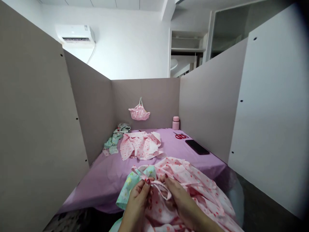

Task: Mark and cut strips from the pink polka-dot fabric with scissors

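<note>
A narrow pink fabric strap [157, 182] is pinched in the fingertips of both my hands, and a small loop of it hangs between them. My left hand [141, 194] is closed on the strap, thumb on top. My right hand [175, 193] is closed on it too, a short way to the right. Below and around the hands lies a large pink cloth with red dots [200, 183], spilling over the table's front edge. A mint-green floral cloth [127, 186] shows beside my left hand. The right fingertips are partly hidden by strap and cloth.
On the purple-covered table [106, 174] lie another pink dotted cloth [140, 145], green scraps [113, 141], red-handled scissors [180, 136] and a black phone [197, 147]. A pink bottle [176, 123] stands at the back. A pink dotted piece [139, 113] hangs on the rear partition [159, 100].
</note>
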A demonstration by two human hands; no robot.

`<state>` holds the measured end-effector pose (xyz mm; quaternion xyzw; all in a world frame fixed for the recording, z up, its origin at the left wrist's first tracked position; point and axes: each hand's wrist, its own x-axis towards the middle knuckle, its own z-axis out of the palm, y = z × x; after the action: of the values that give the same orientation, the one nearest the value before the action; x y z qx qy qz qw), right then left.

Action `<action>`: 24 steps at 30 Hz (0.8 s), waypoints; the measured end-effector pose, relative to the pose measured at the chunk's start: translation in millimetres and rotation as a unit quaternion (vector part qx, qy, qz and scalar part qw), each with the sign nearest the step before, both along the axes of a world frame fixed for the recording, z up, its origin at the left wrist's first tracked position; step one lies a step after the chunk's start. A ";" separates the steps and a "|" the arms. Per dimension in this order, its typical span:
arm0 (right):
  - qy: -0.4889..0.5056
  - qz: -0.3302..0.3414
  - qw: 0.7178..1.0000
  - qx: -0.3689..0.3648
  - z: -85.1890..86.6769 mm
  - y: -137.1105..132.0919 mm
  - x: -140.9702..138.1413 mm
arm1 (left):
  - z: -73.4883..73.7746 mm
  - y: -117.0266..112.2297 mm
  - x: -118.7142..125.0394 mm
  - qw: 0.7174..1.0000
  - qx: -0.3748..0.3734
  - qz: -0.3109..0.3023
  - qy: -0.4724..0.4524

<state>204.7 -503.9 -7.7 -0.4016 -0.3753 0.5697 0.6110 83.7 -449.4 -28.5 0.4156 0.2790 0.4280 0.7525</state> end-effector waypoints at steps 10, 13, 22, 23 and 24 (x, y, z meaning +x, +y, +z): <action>0.005 0.018 0.999 -0.051 1.6 -0.4 10.5 | -3.3 -2.4 -2.1 0.998 0.028 -0.018 0.048; 0.001 0.010 0.997 -0.072 2.2 -3.0 11.6 | -0.1 -6.3 -3.9 0.998 0.038 -0.012 0.039; -0.035 0.008 0.999 -0.013 11.8 -3.5 14.6 | 10.0 -14.5 -16.5 0.987 0.018 -0.082 0.137; -0.036 0.007 0.999 -0.013 11.4 -2.9 16.8 | 12.1 -14.3 -17.6 0.988 0.010 -0.082 0.130; -0.039 0.008 0.999 -0.014 10.2 -2.1 19.5 | 14.1 -13.9 -18.6 0.990 0.007 -0.077 0.122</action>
<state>224.2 -506.0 2.5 -0.4289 -0.3940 0.5640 0.5855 65.1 -463.3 -14.4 0.4901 0.3327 0.3173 0.7406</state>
